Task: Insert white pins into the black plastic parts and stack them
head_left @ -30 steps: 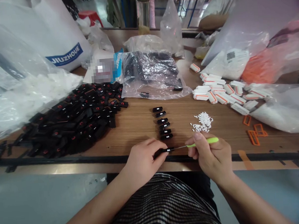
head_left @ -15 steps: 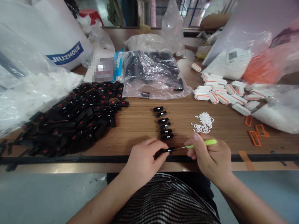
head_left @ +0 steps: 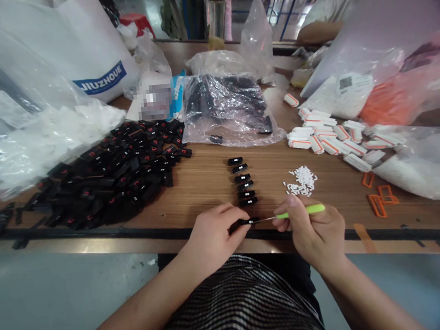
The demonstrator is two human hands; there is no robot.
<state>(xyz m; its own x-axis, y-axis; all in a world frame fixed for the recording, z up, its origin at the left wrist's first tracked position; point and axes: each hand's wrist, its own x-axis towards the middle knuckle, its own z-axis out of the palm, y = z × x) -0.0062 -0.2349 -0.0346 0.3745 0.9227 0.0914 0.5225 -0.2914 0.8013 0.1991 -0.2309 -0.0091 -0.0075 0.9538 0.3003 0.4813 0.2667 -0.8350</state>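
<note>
My left hand (head_left: 215, 233) pinches a small black plastic part (head_left: 251, 221) near the table's front edge; fingers cover its left end. White dots show on top of the part. Between the thumb and fingers of my right hand (head_left: 313, 224) is a thin metal pick with a lime-green handle (head_left: 316, 208). Its tip points left and reaches the black part; whether it touches a white dot is too small to tell. Beyond my hands, several similar black parts (head_left: 245, 185) lie in a column, each with white dots. A little heap of tiny white pegs (head_left: 303, 180) lies above my right hand.
A large pile of black parts (head_left: 116, 169) covers the left side. Black pieces fill a clear bag (head_left: 222, 103) at the back. White-and-orange pieces (head_left: 321, 130) and orange frames (head_left: 377, 205) lie to the right. A bottle (head_left: 215, 19) stands behind; a person's arm (head_left: 318, 32) rests at the far right.
The view has shifted slightly. Both hands keep their grip on the black part and the pick, and the pick's tip stays at the part.
</note>
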